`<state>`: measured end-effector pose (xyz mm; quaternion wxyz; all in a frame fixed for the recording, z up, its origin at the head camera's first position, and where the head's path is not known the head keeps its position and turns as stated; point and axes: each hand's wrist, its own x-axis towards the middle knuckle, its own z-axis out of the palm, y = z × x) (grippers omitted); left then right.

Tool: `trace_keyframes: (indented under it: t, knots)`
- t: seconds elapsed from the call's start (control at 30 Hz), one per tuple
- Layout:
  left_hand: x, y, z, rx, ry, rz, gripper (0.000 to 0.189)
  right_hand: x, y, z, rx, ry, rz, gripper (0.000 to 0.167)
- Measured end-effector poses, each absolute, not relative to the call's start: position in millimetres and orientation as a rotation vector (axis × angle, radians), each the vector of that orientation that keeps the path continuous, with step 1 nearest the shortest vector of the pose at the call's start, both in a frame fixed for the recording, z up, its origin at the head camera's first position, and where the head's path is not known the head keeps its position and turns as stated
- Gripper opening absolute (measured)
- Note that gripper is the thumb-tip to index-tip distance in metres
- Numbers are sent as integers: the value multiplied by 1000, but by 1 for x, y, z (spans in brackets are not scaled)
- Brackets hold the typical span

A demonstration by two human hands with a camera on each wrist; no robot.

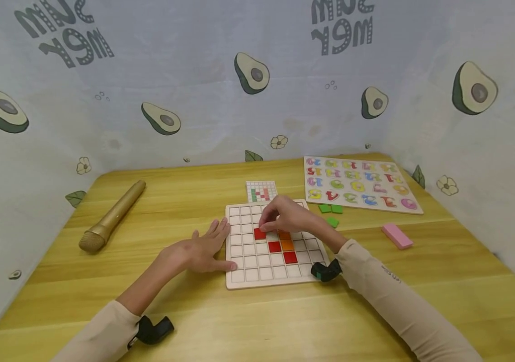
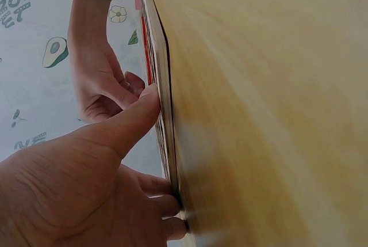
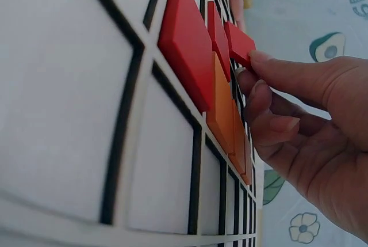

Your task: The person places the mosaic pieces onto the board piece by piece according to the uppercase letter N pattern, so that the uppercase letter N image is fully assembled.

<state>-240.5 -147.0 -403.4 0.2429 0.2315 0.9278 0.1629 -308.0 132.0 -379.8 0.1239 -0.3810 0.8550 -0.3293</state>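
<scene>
A pale wooden grid board [image 1: 250, 261] lies on the table in the head view. My left hand [image 1: 200, 251] is spread flat at its left edge, the thumb over the near part of that edge. Above the grid, my right hand [image 1: 286, 213] pinches a red square tile [image 3: 241, 45] between thumb and fingers; in the right wrist view this tile is tilted against the board. Two other red tiles [image 1: 290, 257] lie in grid squares on a slant. Beside them are orange tiles [image 3: 221, 111], partly hidden by the right hand in the head view.
A small pattern card [image 1: 261, 187] lies behind the board. To the right are several green tiles [image 1: 332, 221], a number puzzle board [image 1: 350, 186] and a pink block [image 1: 397, 236]. A gold microphone [image 1: 112, 216] lies at the left. A printed cloth [image 1: 203, 100] hangs behind the wooden table [image 1: 275, 322].
</scene>
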Motion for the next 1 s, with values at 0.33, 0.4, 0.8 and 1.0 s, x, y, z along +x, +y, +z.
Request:
trace_keyframes:
  t: [0.33,0.4,0.8,1.0]
  knots:
    - [-243,-149,-409,665,2531,471,120,-307,134,-381,-1137,2483,-928,6]
    - [-246,-150,-414,659,2537,470,121,-305,133,-381,-1128,2486,-933,6]
    - [-247,-151,-417,630,2536,449,125,-303,133,-380,-1100,2483,-929,4]
    - [-248,-151,-418,622,2546,436,133,-309,139,-381,-1181,2454,-922,6]
